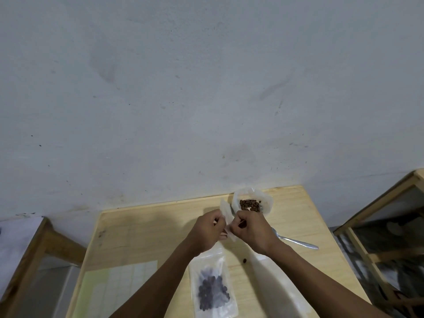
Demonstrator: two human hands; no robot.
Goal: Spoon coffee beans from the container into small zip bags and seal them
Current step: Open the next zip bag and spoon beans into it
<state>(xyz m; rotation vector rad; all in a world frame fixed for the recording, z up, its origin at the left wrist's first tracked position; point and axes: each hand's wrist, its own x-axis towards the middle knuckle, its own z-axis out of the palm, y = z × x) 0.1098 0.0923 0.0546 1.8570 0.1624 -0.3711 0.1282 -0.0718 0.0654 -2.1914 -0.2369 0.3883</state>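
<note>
Here both hands, left hand (207,230) and right hand (251,228), fingers pinched on a small zip bag (226,216) to open or seal it, spoon (296,241) parked on the desk (146,235) right, filled bag (212,288) near.

At frame centre both hands, left hand (206,232) and right hand (252,230), pinch a small zip bag (226,211) above the tabletop (146,235); a filled bag (212,288) lies below.
</note>
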